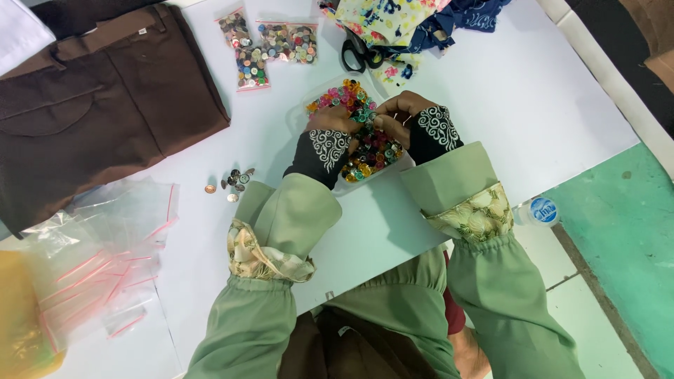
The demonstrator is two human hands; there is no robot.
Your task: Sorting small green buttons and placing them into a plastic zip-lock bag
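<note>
White table [533, 91]: hands [365, 126] pinching buttons [368, 151].

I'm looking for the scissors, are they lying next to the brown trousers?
No, the black-handled scissors lie by the patterned fabric at the table's far edge, apart from the brown trousers.

Head view, single: worn high, facing steeply down, near; white table [519, 98] fills frame, floor [618, 231] at 4 o'clock.
</note>
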